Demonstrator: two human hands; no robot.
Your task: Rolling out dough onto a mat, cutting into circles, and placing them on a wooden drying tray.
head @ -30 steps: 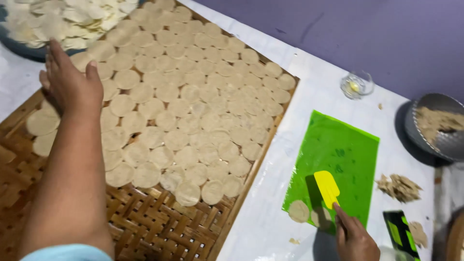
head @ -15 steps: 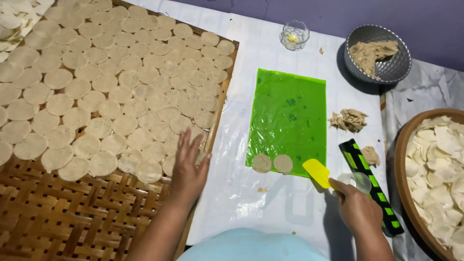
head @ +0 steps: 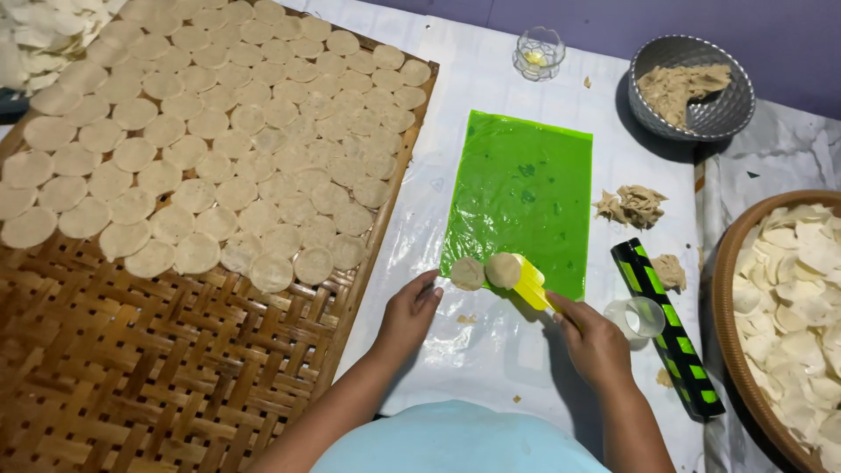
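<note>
Yellow scraper [head: 528, 282]: plastic, flat-bladed, sliding under the right dough disc [head: 503, 269] at the near edge of the green sheet [head: 524, 188].
Right hand [head: 596, 342]: closed around the scraper handle.
Left hand [head: 409, 308]: open, fingertips touching the left dough disc [head: 467, 273].
Method: keeping the blade low and flat is advisable, so the soft disc lifts unbent.
Sheet: glossy, smeared.
Woven tray [head: 166, 377]: bamboo, carrying rows of pale round discs.
Surroundings: crumbly dough lump [head: 632, 206], striped black-green bar [head: 667, 326], metal bowl [head: 738, 105].
</note>
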